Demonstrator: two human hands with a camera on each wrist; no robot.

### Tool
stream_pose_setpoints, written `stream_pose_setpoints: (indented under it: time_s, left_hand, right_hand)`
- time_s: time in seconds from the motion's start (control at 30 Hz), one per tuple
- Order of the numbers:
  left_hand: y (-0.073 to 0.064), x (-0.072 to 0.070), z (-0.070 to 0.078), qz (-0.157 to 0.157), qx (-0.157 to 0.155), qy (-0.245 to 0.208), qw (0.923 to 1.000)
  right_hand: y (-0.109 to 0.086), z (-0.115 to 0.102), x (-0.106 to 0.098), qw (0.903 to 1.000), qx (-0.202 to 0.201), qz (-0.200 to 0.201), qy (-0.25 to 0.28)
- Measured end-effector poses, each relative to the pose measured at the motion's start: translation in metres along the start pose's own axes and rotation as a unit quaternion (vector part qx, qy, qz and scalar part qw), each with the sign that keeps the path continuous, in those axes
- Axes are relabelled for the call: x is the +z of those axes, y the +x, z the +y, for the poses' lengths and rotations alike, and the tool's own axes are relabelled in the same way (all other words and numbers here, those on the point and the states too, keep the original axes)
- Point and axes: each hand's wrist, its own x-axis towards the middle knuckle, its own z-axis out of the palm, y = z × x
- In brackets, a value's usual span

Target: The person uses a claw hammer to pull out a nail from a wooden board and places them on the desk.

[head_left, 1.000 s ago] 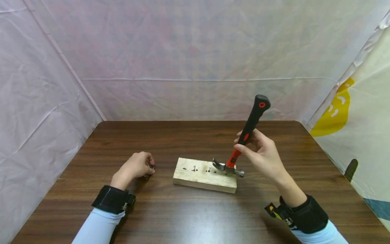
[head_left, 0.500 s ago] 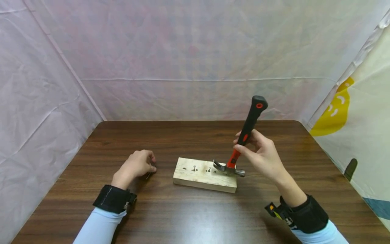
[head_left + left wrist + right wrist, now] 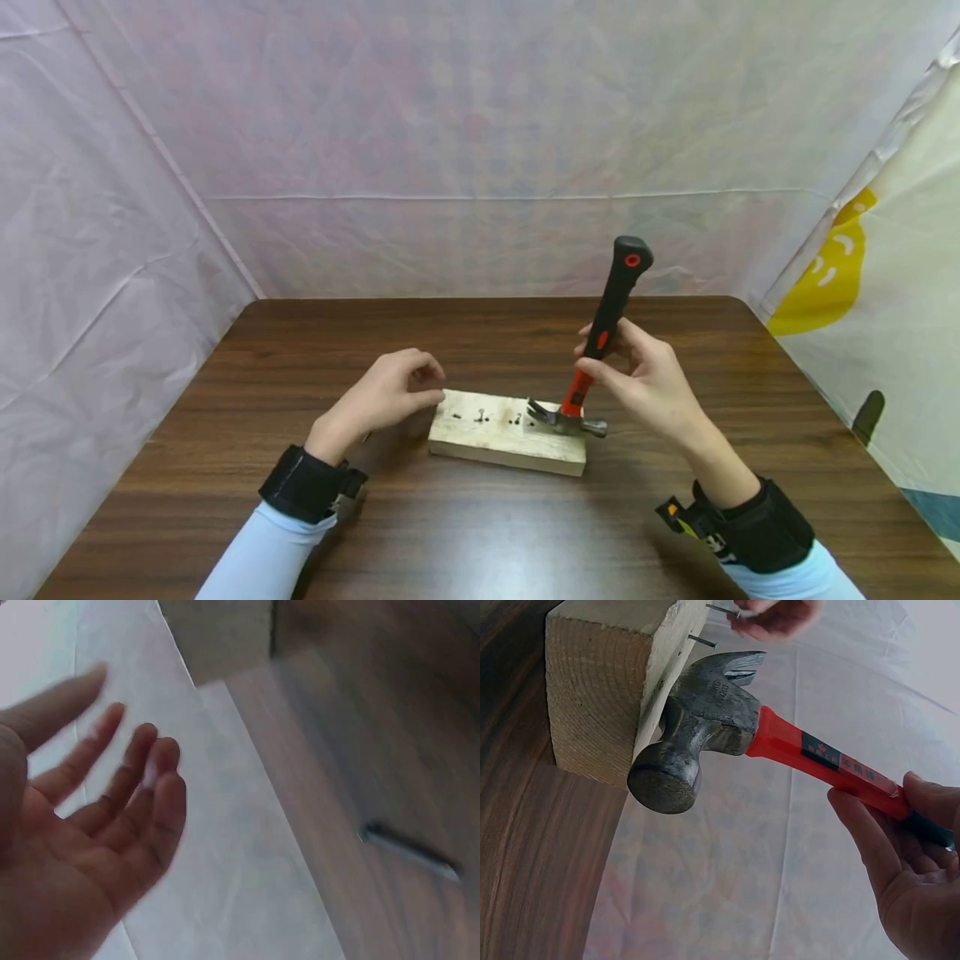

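Observation:
A hammer (image 3: 618, 287) with a black and red handle stands nearly upright, its steel claw head at the right end of a pale wooden block (image 3: 487, 437). My right hand (image 3: 652, 379) grips the handle low down, between thumb and fingers. Several dark marks dot the block's top, and thin nails (image 3: 703, 641) stick out of it in the right wrist view. My left hand (image 3: 382, 392) hovers by the block's left end, fingers loosely bent and holding nothing; I cannot tell whether the thumb touches the wood. On the tabletop lies a loose nail (image 3: 412, 851), seen in the left wrist view.
The brown wood-grain table (image 3: 510, 533) carries the block near its middle. Pale cloth (image 3: 480, 150) hangs behind the table's far edge and along the left side. A cloth with a yellow figure (image 3: 825, 275) hangs at the right.
My left hand has left the nail on the table, moving right to the block's left end with its fingers loosened. The hammer's handle has tilted slightly left in my right hand.

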Motion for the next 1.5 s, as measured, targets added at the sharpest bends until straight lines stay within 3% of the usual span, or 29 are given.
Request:
stream_pose_setpoints:
  time_s: [0.13, 0.23, 0.43, 0.57, 0.9, 1.5]
  left_hand:
    - [0.007, 0.007, 0.008, -0.014, 0.060, -0.005, 0.9981]
    - [0.011, 0.010, 0.011, -0.041, 0.084, -0.001, 0.9956]
    - [0.012, 0.014, 0.013, -0.114, 0.081, 0.005, 0.9901]
    - [0.012, 0.017, 0.013, -0.134, 0.076, 0.029, 0.9876]
    - [0.011, 0.019, 0.012, -0.130, 0.038, 0.059, 0.9890]
    - [0.009, 0.021, 0.017, -0.125, 0.046, 0.063, 0.9891]
  right_hand:
    - [0.000, 0.000, 0.000, 1.0000, 0.004, -0.004, -0.005]
    - [0.000, 0.000, 0.000, 1.0000, 0.006, -0.005, -0.006]
    - [0.000, 0.000, -0.001, 0.9998, 0.011, -0.010, -0.014]
    - [0.000, 0.000, -0.001, 0.9995, 0.020, -0.014, -0.018]
    - [0.001, -0.002, -0.001, 0.9993, 0.018, -0.020, -0.027]
    - [0.011, -0.010, 0.006, 0.9927, -0.033, -0.081, -0.084]
